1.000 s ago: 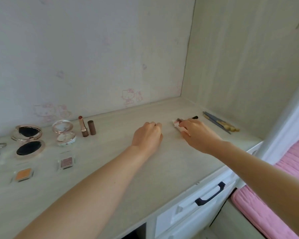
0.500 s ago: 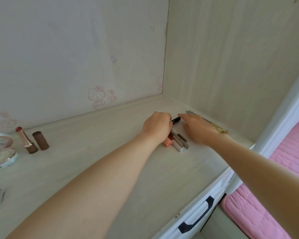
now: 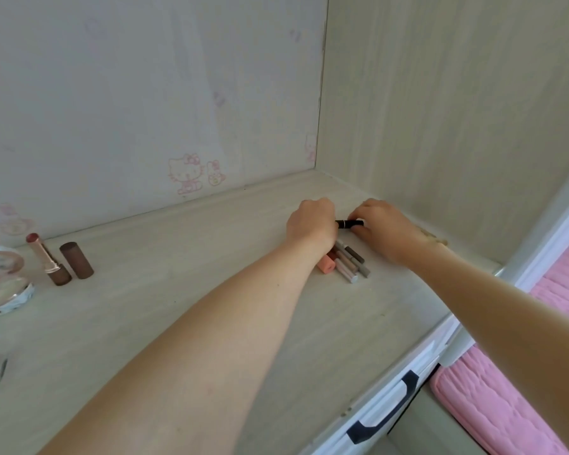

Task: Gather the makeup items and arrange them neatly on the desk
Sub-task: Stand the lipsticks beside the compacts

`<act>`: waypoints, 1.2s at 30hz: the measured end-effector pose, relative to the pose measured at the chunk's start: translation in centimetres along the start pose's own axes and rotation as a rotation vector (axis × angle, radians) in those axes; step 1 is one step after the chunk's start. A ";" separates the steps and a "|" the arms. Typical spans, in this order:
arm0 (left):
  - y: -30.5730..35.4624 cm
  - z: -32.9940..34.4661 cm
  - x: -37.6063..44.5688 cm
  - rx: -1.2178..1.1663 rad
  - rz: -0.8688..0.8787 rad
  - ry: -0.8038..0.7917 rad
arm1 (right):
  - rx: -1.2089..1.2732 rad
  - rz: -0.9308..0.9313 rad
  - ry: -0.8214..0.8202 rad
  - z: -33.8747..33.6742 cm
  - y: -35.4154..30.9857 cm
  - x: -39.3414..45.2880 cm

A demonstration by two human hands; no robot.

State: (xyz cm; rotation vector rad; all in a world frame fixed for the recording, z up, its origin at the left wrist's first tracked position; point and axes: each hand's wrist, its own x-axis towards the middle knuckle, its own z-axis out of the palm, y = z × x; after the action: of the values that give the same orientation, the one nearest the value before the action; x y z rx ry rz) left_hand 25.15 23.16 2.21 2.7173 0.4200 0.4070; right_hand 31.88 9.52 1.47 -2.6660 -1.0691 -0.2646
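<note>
Your left hand [image 3: 311, 224] and right hand [image 3: 383, 229] both pinch black tube [image 3: 349, 223], seemingly. Light, stiff, slippery, rolls; hold mid-barrel. Pencils [image 3: 349, 262] under left wrist.

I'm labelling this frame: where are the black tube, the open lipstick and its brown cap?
black tube [image 3: 349, 223], head view, on its middle band.
open lipstick [image 3: 48, 259], head view, on its barrel.
brown cap [image 3: 77, 260], head view, on its side.

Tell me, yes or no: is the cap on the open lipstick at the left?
No: the lipstick stands with its pink bullet exposed, and its brown cap stands upright beside it.
</note>
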 end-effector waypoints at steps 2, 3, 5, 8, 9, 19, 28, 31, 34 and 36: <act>0.2 -0.6 -0.3 -0.039 0.016 0.036 | 0.046 0.036 0.056 -0.3 -0.1 -0.3; 0.1 -1.0 -0.6 -0.077 0.034 0.051 | 0.079 0.056 0.084 -0.5 -0.3 -0.5; -0.2 -1.9 -1.3 -0.204 0.095 0.055 | 0.159 0.083 0.124 -1.0 -1.1 -1.0; -1.5 -3.6 -2.9 -0.349 0.151 0.048 | 0.266 0.038 0.162 -1.5 -3.1 -1.9; -2.1 -4.4 -3.4 -0.366 0.153 0.050 | 0.289 0.011 0.171 -1.7 -3.9 -2.2; -8.9 -12.4 -11.5 -0.465 0.109 0.132 | 0.633 -0.028 0.195 -3.5 -14.9 -5.5; -16.1 -18.5 -22.1 -0.549 -0.032 0.224 | 0.882 -0.140 0.078 -3.1 -26.8 -8.3; -18.5 -19.9 -25.8 -0.567 -0.079 0.251 | 0.959 -0.157 0.001 -2.3 -30.4 -9.6; -20.9 -20.6 -29.4 -0.590 -0.146 0.282 | 1.069 -0.129 -0.081 -0.6 -33.7 -11.3; -22.5 -20.9 -31.7 -0.607 -0.195 0.293 | 1.170 -0.088 -0.149 0.6 -36.0 -12.5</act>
State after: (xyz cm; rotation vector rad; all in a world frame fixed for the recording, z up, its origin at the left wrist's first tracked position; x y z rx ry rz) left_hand -16.02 38.81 5.02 2.0168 0.5309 0.7437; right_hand -2.11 26.71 3.72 -1.5908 -0.9395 0.4352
